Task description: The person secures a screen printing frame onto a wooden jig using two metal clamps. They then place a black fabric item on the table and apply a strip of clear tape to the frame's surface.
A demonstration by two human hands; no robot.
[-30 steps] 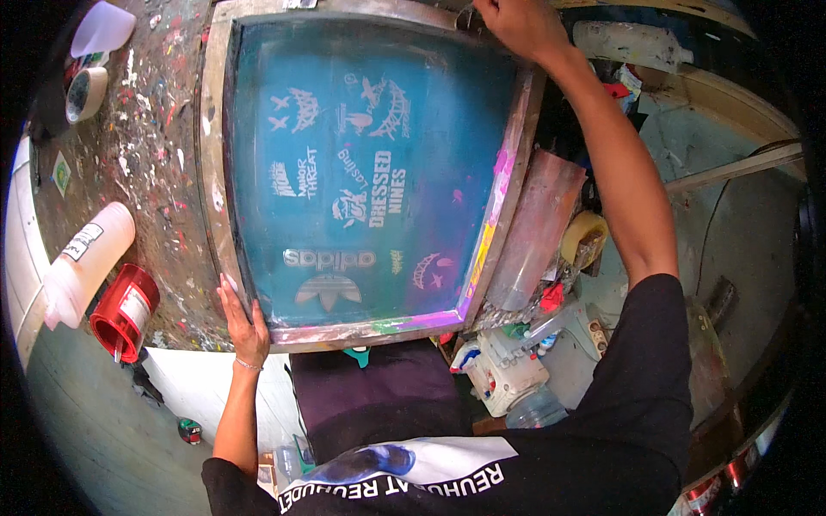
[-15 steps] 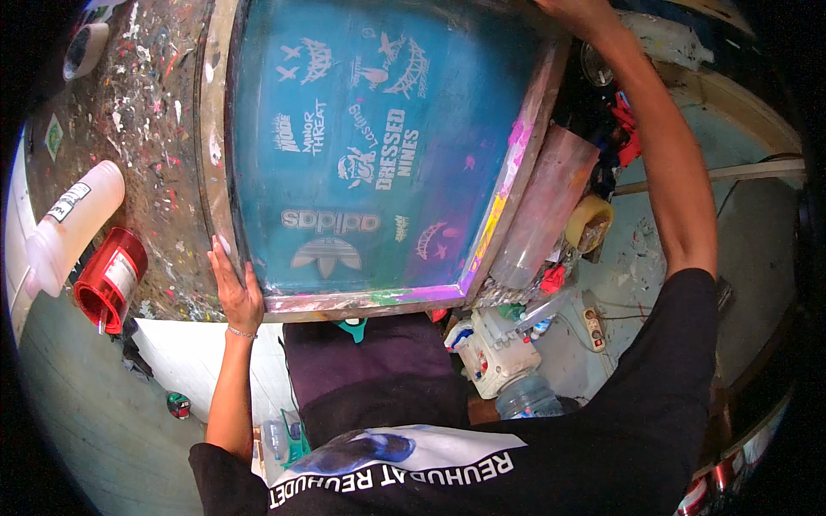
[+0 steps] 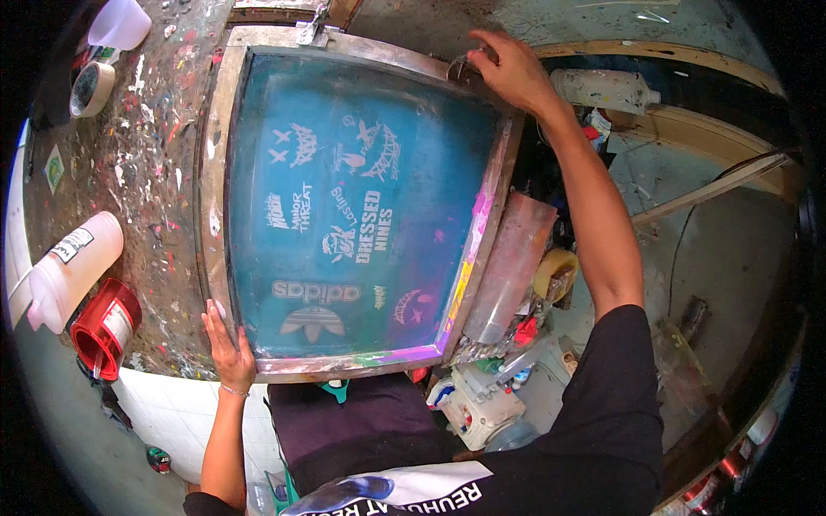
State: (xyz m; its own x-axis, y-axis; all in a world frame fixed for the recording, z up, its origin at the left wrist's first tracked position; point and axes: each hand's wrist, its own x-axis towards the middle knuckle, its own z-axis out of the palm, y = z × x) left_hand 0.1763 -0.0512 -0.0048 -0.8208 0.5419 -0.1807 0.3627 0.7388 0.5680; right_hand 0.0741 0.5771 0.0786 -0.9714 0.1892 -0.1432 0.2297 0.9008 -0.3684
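A silk-screen printing frame [image 3: 219, 172] with a blue-green mesh [image 3: 413, 138] lies flat, several pale stencil designs showing in the mesh. Pink, yellow and purple ink smears its right and near sides. My left hand [image 3: 232, 354] rests with outstretched fingers on the frame's near left corner. At the far right corner, my right hand [image 3: 514, 73] has its thumb and fingers apart beside a small dark metal clamp part [image 3: 459, 69]; whether they touch it cannot be made out. Another metal clamp [image 3: 311, 27] sits on the frame's far side.
On the paint-spattered table [image 3: 163, 189] at left stand a pale squeeze bottle [image 3: 86, 262], a red container [image 3: 107, 322], a tape roll [image 3: 93, 89] and a whitish cup [image 3: 120, 24]. Right of the frame are a cloudy plastic tube [image 3: 514, 267], a yellowish tape roll [image 3: 555, 275] and a white bottle [image 3: 604, 90].
The view has shifted, so the screen frame sits lower and its far side shows. My right hand, cut off at the top before, is now fully visible. My left hand stays on the near left corner.
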